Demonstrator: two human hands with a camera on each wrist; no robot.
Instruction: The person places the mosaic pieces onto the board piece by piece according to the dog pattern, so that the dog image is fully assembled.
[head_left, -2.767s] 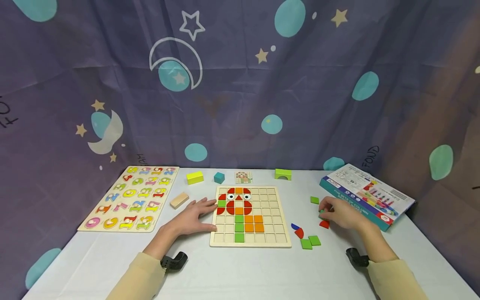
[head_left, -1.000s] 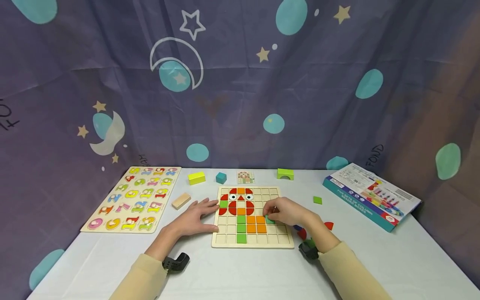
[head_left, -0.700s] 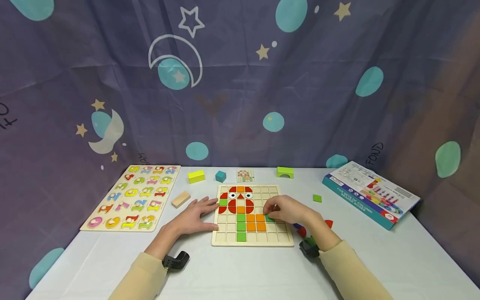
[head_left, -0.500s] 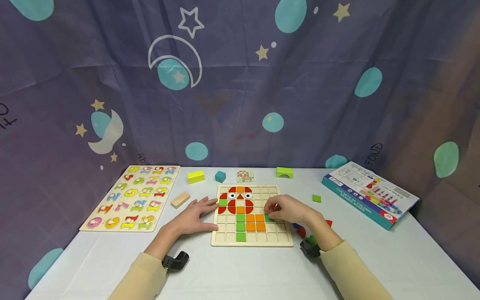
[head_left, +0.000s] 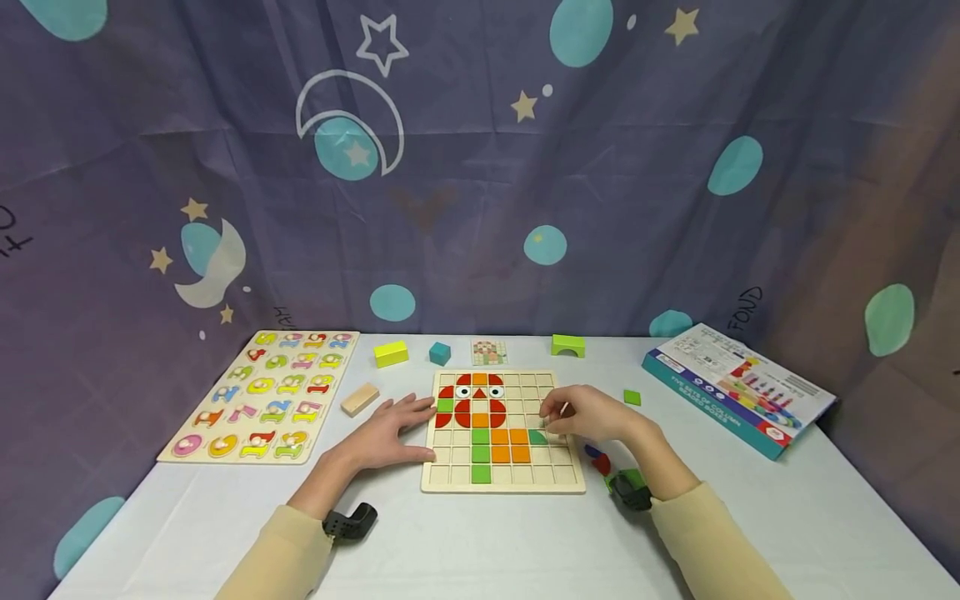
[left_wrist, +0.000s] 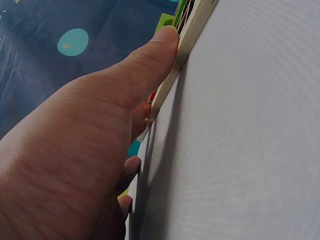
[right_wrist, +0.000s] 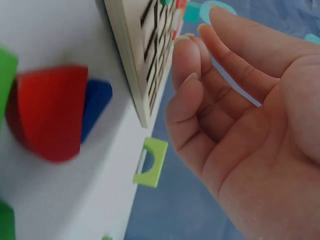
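A wooden grid board [head_left: 517, 485] lies mid-table, bearing red, orange and green pieces and two eye pieces. My left hand [head_left: 382, 435] lies along its left edge; in the left wrist view the thumb [left_wrist: 145, 62] touches the board's wooden side [left_wrist: 187, 52]. Beside the orange squares [head_left: 511, 446], a green rounded piece [head_left: 537, 437] sits in a cell. Just right of it hovers my right hand [head_left: 592, 414], with loosely bent fingers. Nothing shows between its thumb and fingers [right_wrist: 186, 65] in the right wrist view.
Red [head_left: 602, 464], blue [head_left: 592, 451] and green pieces lie near the right wrist, partly hidden; one green square [head_left: 632, 397] lies farther back. A number puzzle [head_left: 258, 400] is left, a boxed toy [head_left: 738, 387] right. Several blocks and a picture card [head_left: 489, 352] line the back.
My right hand carried a green piece from the right onto the board. It has now let go and drawn slightly right, uncovering the piece. My left hand stays at the board's edge.
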